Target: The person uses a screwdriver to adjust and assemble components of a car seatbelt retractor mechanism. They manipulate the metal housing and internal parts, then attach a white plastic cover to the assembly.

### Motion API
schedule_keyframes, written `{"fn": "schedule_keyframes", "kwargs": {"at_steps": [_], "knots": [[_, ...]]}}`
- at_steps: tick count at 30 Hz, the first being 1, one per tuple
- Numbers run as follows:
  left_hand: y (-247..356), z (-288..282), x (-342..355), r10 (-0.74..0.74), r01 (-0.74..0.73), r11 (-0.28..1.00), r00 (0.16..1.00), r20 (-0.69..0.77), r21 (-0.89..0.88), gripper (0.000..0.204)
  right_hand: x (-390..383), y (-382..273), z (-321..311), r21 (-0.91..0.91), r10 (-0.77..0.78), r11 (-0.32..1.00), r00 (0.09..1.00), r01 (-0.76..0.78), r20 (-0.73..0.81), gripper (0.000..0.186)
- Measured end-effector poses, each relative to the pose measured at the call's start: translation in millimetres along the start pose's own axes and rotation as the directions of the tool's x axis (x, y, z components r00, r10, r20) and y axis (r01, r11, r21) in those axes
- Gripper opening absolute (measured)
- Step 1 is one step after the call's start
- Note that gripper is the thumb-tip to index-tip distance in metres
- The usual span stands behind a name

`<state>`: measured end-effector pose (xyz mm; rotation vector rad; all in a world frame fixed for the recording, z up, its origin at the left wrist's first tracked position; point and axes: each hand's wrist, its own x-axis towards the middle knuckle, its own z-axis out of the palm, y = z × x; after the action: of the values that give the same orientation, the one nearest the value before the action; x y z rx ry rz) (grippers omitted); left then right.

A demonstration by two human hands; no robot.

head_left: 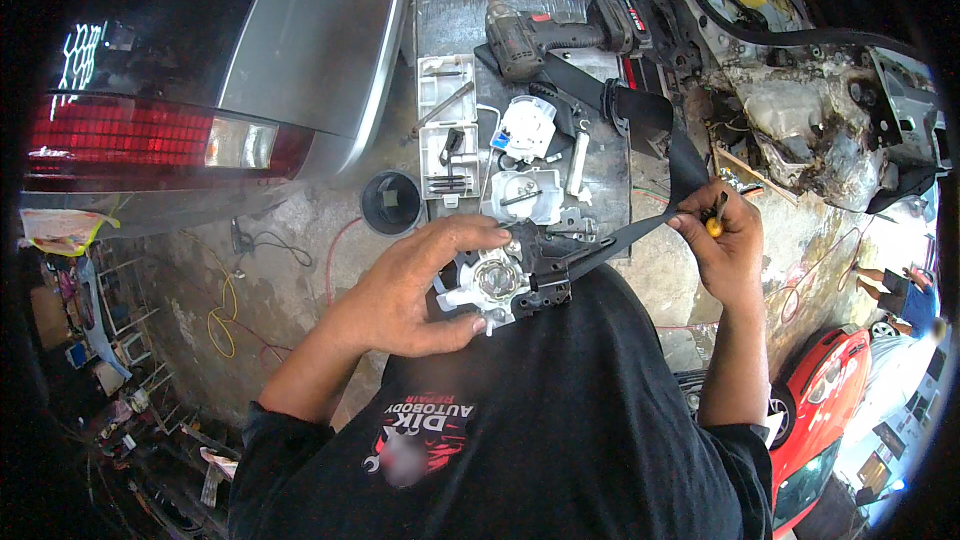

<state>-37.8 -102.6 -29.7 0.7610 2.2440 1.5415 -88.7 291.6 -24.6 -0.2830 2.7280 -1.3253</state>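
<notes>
My left hand grips a seat belt retractor, its silvery round hub facing up, held close against my black shirt. From the retractor a dark belt strap runs up to the right. My right hand pinches that strap between thumb and fingers, and the strap carries on past it toward the bench. A screwdriver with a yellow handle is also tucked in my right hand; most of it is hidden by the fingers. White plastic covers lie on the bench beyond the retractor.
A cordless drill lies at the back of the workbench. An open tool case with bits sits on its left side, and a black bucket stands beside it. A vehicle's rear is at left, a stripped car body at right.
</notes>
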Motion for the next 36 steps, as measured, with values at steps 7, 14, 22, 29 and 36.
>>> {"fn": "schedule_keyframes", "kwargs": {"at_steps": [7, 14, 22, 29, 36], "knots": [[0, 0, 0, 0.004, -0.004, 1.000, 1.000, -0.010, -0.002, 0.082, 2, -3, -2, -0.027, 0.012, 1.000, 1.000, -0.012, -0.029, 0.021], [5, -1, 3, -0.017, 0.017, 1.000, 1.000, -0.006, 0.015, 0.082, 1, -1, -2, -0.002, 0.038, 0.999, 0.999, -0.038, -0.018, 0.020], [1, -2, 2, -0.023, 0.023, 1.000, 0.999, 0.029, 0.011, 0.087, -2, -6, 5, -0.013, 0.026, 1.000, 0.999, -0.025, 0.040, 0.020], [0, -2, 2, -0.012, 0.011, 1.000, 1.000, 0.025, 0.015, 0.086, -3, -10, 8, -0.021, 0.009, 1.000, 0.996, -0.008, 0.084, 0.020], [2, -4, 2, -0.032, 0.032, 0.999, 0.999, 0.034, 0.019, 0.086, -1, 21, -19, 0.023, 0.093, 0.996, 0.989, -0.091, -0.113, 0.016]]}}
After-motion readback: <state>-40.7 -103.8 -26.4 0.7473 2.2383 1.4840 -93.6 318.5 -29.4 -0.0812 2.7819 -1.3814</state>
